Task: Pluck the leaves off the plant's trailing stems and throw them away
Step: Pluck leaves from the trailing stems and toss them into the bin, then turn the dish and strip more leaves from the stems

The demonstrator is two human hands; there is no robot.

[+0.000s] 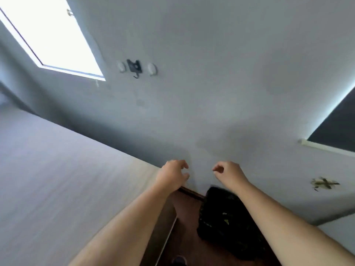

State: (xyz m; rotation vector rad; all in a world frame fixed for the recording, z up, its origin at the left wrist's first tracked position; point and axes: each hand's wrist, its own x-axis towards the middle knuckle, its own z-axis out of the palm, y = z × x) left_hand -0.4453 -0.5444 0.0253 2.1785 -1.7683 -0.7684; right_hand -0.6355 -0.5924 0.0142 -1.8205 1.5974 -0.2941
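Observation:
Both arms reach forward toward a pale wall. My left hand (pixel 173 174) is loosely curled with fingers apart and nothing visible in it. My right hand (pixel 228 172) is level with it, a short gap away, thumb and forefinger near each other; whether they pinch anything is too blurred to tell. Below my right forearm a black bin bag (pixel 224 223) sits on the floor with a few green-yellow leaf bits inside. No plant or stems are in view.
A white bed or table surface (pixel 57 179) fills the left. Dark wooden floor (pixel 188 227) runs between it and the wall. The wall carries a black hook (pixel 134 67), a bright window (pixel 48 33) and a taped mark (pixel 324 183). A shoe (pixel 179 261) shows at the bottom.

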